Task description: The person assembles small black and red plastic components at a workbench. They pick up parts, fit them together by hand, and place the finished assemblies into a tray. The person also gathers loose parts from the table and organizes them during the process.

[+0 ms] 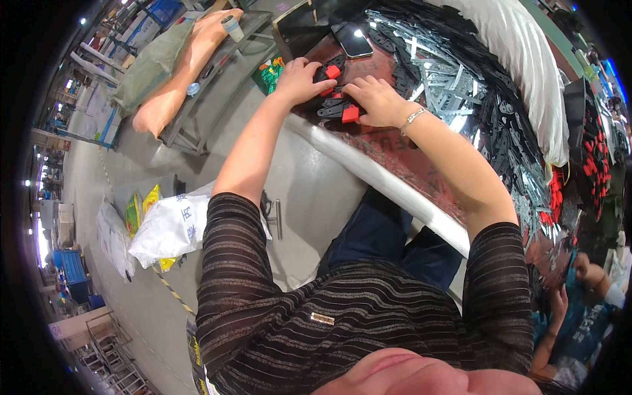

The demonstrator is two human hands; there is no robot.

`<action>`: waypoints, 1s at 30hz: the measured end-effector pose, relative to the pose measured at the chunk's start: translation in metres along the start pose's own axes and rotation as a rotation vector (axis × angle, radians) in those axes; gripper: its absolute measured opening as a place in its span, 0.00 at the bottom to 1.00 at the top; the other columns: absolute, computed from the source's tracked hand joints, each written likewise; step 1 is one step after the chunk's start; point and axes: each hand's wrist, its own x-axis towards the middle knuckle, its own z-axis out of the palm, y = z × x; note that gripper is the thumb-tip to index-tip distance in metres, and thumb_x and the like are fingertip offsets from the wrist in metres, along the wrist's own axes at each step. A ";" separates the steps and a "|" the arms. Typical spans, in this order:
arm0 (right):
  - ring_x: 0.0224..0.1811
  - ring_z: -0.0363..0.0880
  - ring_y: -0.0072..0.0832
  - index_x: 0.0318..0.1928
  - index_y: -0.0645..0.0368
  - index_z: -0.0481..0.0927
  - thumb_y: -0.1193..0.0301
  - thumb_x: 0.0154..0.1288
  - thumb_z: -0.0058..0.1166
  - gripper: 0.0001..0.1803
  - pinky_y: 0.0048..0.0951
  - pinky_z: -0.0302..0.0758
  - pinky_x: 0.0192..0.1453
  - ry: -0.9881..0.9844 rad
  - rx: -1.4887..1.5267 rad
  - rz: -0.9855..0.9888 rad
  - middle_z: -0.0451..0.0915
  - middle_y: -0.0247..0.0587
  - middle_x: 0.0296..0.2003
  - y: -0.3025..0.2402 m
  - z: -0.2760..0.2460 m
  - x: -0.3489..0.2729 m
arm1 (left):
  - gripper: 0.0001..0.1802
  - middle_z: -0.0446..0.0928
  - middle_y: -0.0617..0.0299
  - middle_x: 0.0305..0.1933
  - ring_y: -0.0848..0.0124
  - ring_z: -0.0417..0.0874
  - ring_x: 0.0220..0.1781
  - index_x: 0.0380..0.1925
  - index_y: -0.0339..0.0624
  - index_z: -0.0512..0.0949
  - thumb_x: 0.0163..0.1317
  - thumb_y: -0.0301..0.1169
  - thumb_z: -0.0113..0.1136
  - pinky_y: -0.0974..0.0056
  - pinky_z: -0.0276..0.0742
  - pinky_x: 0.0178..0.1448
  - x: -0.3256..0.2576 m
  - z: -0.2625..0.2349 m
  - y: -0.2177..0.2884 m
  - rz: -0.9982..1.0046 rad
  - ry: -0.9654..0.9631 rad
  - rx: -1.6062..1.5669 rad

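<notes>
My left hand (pixel 298 83) is closed around a black plastic part with a red end piece (pixel 332 72), the thumb along its near side. Right beside it, my right hand (pixel 376 102), with a bracelet at the wrist, has its fingers curled over a second black flat part with a red end piece (pixel 350 114). Both parts are low over the reddish tabletop (pixel 388 141), near its edge. My fingers partly cover them, so their full shape is hidden.
A phone (pixel 352 40) lies just beyond my hands. Heaps of grey metal strips (pixel 444 82) and black flat parts (pixel 507 131) spread to the right, next to a white sack (pixel 520 59). A padded white edge (pixel 388 178) borders the table. Another person's hand (pixel 558 303) is at lower right.
</notes>
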 end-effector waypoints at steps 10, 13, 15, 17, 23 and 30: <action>0.45 0.78 0.44 0.53 0.58 0.69 0.73 0.48 0.56 0.27 0.41 0.76 0.47 -0.085 -0.015 0.095 0.73 0.45 0.46 -0.012 0.000 -0.004 | 0.34 0.72 0.47 0.56 0.50 0.72 0.59 0.56 0.45 0.72 0.54 0.54 0.60 0.54 0.68 0.61 0.008 -0.012 0.025 -0.002 -0.194 -0.041; 0.44 0.77 0.42 0.52 0.59 0.69 0.72 0.48 0.56 0.27 0.40 0.76 0.45 -0.085 -0.063 0.095 0.73 0.44 0.44 -0.022 0.002 -0.021 | 0.30 0.74 0.47 0.54 0.51 0.73 0.58 0.55 0.44 0.73 0.55 0.48 0.60 0.55 0.69 0.61 0.007 -0.009 0.026 0.022 -0.212 -0.083; 0.44 0.77 0.41 0.51 0.59 0.69 0.71 0.48 0.57 0.26 0.40 0.76 0.44 -0.077 -0.094 0.085 0.73 0.44 0.44 -0.027 0.002 -0.029 | 0.27 0.75 0.46 0.52 0.52 0.74 0.57 0.54 0.43 0.74 0.56 0.44 0.60 0.56 0.70 0.60 0.009 -0.005 0.023 0.055 -0.213 -0.105; 0.43 0.77 0.40 0.50 0.60 0.68 0.73 0.46 0.58 0.27 0.38 0.76 0.44 -0.074 -0.087 0.105 0.72 0.44 0.43 -0.031 0.002 -0.036 | 0.24 0.76 0.46 0.51 0.53 0.75 0.56 0.53 0.42 0.75 0.57 0.40 0.59 0.57 0.70 0.60 0.013 -0.003 0.020 0.099 -0.200 -0.125; 0.45 0.75 0.41 0.47 0.62 0.69 0.74 0.42 0.60 0.27 0.37 0.77 0.44 -0.031 0.011 0.177 0.71 0.45 0.41 -0.031 0.003 -0.054 | 0.23 0.75 0.46 0.53 0.54 0.74 0.58 0.52 0.40 0.75 0.56 0.36 0.57 0.57 0.70 0.61 0.010 -0.009 0.025 0.000 -0.244 -0.086; 0.48 0.74 0.41 0.47 0.63 0.71 0.73 0.43 0.59 0.26 0.37 0.76 0.46 -0.090 0.005 0.180 0.71 0.46 0.44 -0.032 0.003 -0.067 | 0.61 0.69 0.43 0.61 0.48 0.72 0.62 0.64 0.34 0.61 0.38 0.66 0.66 0.55 0.67 0.65 0.002 -0.005 0.044 0.046 -0.130 -0.075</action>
